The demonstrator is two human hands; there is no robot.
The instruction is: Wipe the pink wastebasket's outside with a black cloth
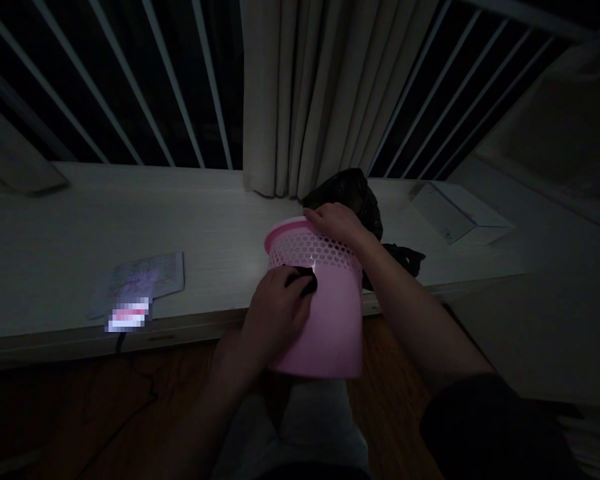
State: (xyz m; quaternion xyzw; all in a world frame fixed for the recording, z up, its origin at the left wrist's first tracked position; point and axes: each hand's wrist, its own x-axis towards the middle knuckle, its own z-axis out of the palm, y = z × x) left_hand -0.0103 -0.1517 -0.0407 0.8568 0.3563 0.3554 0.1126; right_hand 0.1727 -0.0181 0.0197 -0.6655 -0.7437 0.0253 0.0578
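A pink plastic waste bin [333,313], with a band of round holes below its rim, is held tilted at the front edge of the white ledge. Its rim leans toward the window and its base toward my body. My right hand [335,223] grips the rim from above on the right. Against the bin's side, my left hand [280,303] is closed around a small black bundle [305,280], too dark to make out. A bulky black plastic bag [347,190] lies behind the bin, and more black plastic [403,259] spreads to the right of it.
On the white ledge [220,227], a printed sheet [155,273] lies at left, beside a bright, blurred-out phone-like object [129,315] with a cable hanging down. A clear box [460,213] stands at right. Curtains [325,87] and window bars are behind; below is wooden floor [390,380].
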